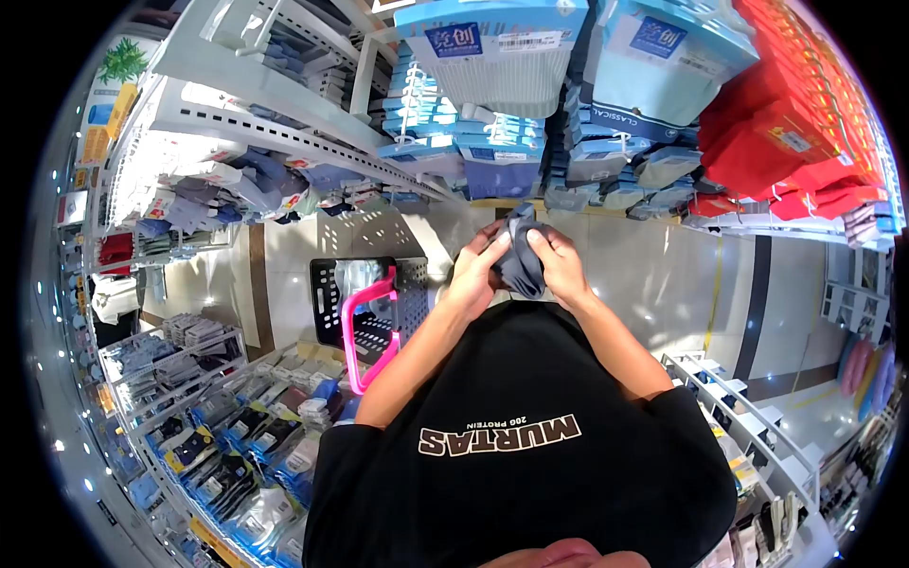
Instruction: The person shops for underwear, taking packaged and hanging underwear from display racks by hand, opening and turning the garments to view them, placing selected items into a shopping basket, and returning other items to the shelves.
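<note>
A dark grey folded cloth item [521, 256] is held between both hands in front of the chest. My left hand [479, 269] grips its left edge, thumb on top and fingers curled behind. On its other side my right hand [561, 265] pinches it in the same manner. Just beyond the hands hang light blue packs of socks or underwear [502, 166] on rack hooks. What exactly the cloth item is cannot be made out.
A black basket [327, 303] with a pink handle [348, 331] stands on the floor at the left. Red packs [776, 142] hang at the upper right. A bin of packaged socks [237, 426] is at lower left, a white wire rack [767, 440] at lower right.
</note>
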